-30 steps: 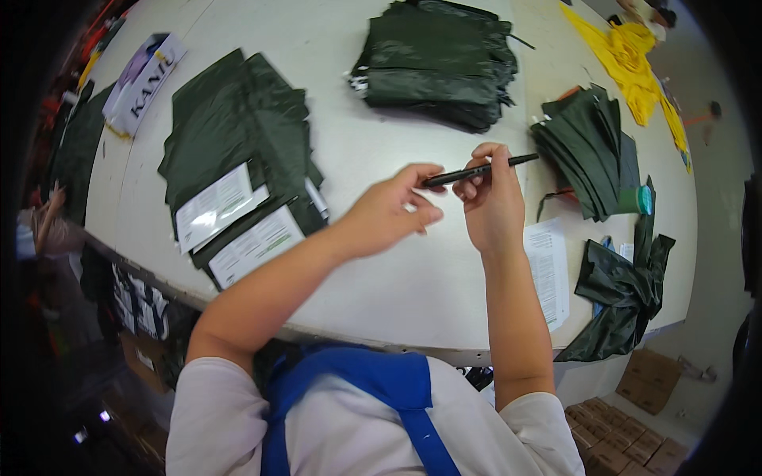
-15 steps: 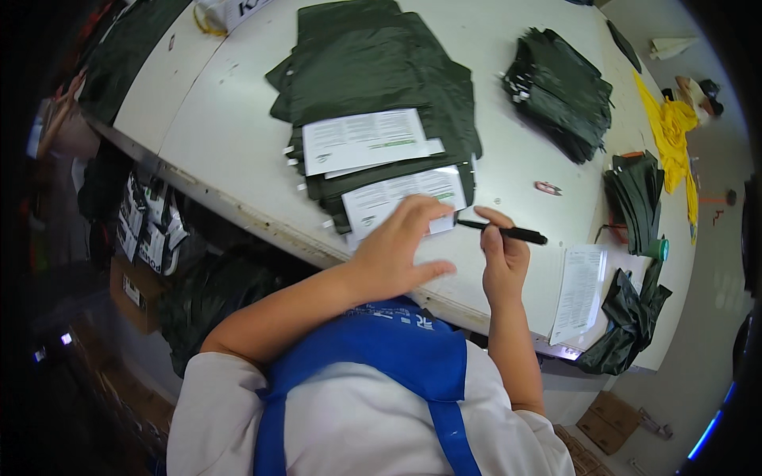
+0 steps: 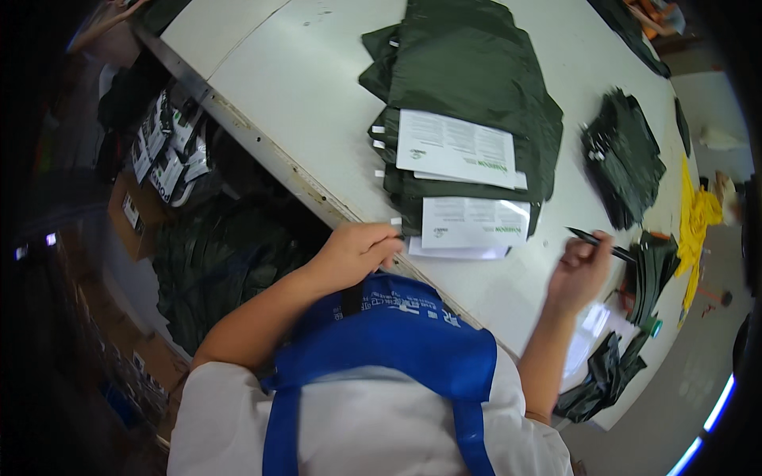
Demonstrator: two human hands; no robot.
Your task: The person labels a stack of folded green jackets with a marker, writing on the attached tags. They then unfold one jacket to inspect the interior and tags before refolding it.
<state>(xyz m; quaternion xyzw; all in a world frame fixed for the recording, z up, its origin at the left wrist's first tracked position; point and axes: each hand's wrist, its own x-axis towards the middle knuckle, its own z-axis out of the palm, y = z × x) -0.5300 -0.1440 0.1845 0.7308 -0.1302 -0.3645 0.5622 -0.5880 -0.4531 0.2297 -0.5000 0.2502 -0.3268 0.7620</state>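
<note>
My left hand (image 3: 357, 255) is closed at the table's front edge, its fingertips by the lower left corner of a stack of dark green fabric pieces (image 3: 468, 63). A dark bit shows at the fingertips; what they pinch is hidden. Printed white sheets lie on the stack: an upper sheet (image 3: 456, 147) and a lower sheet (image 3: 475, 222), with another sheet's edge sticking out beneath. To the right, my right hand (image 3: 583, 274) grips a black pen (image 3: 587, 236) above the table, its tip pointing left, apart from the sheets.
A second dark green pile (image 3: 625, 159) lies at the right, with folded dark pieces (image 3: 655, 274) nearer. Crumpled dark fabric (image 3: 599, 381) and white paper (image 3: 586, 341) sit at the near right. Yellow cloth (image 3: 692, 230) hangs beyond. Below the table's left edge are a cardboard box (image 3: 131, 218) and dark fabric.
My left hand has left the lower sheet and drawn back to the table edge, fingers now closed. My right hand has carried the pen away to the right. The view has shifted.
</note>
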